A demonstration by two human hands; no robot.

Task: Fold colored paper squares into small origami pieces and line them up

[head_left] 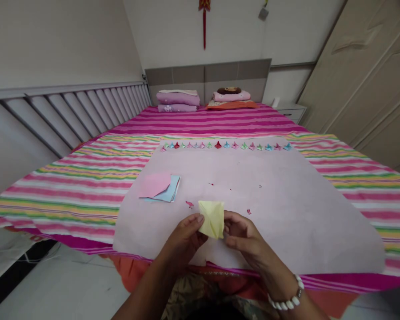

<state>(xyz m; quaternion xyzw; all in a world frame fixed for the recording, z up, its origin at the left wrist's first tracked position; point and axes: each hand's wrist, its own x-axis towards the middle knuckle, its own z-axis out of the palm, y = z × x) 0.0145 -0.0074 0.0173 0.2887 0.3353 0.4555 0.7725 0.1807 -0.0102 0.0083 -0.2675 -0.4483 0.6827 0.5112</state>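
Note:
A folded square of yellow origami paper (211, 218) is held up over the near part of the pale sheet, with crease lines and a folded flap showing on its face. My left hand (188, 233) pinches its left edge, thumb in front. At the right edge, my right hand (243, 233) has its fingers curled against the paper, some of them partly hidden behind it. A white bead bracelet (288, 304) is on my right wrist. To the left lies a loose stack of paper squares, a pink sheet (155, 184) over blue sheets (171, 191).
A pale sheet (286, 213) covers the striped bed (70, 191). Along its far edge runs a row of several small folded paper pieces, one a red piece (218, 145). Pink scraps (189, 204) lie nearby. Folded bedding (178, 100) rests by the headboard (186, 75).

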